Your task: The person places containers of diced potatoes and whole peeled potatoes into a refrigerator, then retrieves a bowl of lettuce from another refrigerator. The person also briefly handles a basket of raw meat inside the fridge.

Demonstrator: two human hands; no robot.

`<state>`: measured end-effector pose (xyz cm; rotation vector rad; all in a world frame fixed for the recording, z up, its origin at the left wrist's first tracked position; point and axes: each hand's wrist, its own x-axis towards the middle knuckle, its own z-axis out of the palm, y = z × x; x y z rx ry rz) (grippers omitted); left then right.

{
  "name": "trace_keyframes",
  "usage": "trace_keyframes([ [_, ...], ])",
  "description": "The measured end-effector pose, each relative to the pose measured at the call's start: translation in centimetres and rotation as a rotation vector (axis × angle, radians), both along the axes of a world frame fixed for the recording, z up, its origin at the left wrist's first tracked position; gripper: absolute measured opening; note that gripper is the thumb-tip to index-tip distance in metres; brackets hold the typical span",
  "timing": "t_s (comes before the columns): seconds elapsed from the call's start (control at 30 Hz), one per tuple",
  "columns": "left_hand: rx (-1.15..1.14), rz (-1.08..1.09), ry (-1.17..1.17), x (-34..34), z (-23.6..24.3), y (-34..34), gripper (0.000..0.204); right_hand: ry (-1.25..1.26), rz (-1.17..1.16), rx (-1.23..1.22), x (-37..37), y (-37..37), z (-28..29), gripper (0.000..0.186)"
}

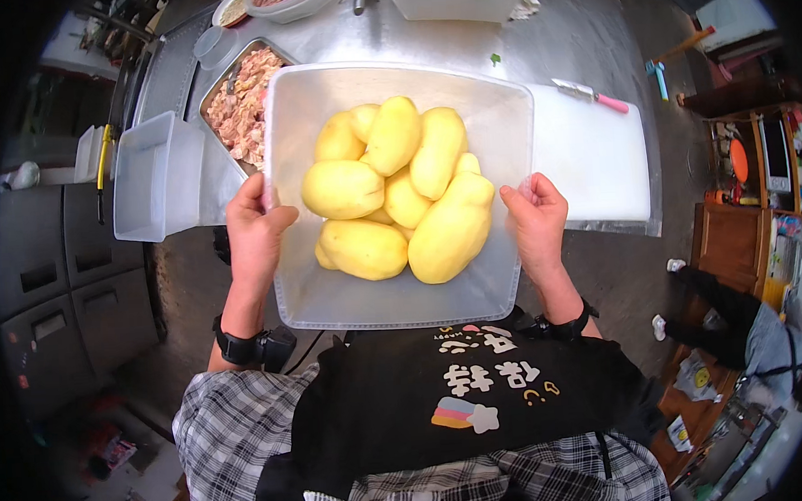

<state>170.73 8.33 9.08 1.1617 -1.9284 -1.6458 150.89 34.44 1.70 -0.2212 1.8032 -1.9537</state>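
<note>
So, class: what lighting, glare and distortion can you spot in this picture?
Head view: fisheye distortion bows straight edges near the rim, corners go black; head view again: pale glare on the steel table, white cutting board nearly washed out, peeled potatoes in the translucent tub fairly sharp.

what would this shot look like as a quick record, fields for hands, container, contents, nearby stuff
left hand: grips the container's left side
right hand: grips its right side
container: translucent plastic tub
contents: peeled yellow potatoes, piled; overlap hides the exact count
left of tub: metal tray of raw meat, clear plastic bin
right of tub: white cutting board, pink-handled knife near its far edge
</note>
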Motion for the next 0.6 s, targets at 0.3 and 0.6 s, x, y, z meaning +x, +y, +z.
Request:
trace_keyframes([
  [0.3,-0.013,-0.101,0.076,-5.7,1.8,16.4,0.017,0.014,-0.158,-0.008,-1.8,18.2,2.3,0.026],
  [0.6,0.049,-0.509,-0.030,-22.8,2.7,45.2,0.017,0.011,-0.556,0.086,-7.4,51.2,6.0,0.030],
])
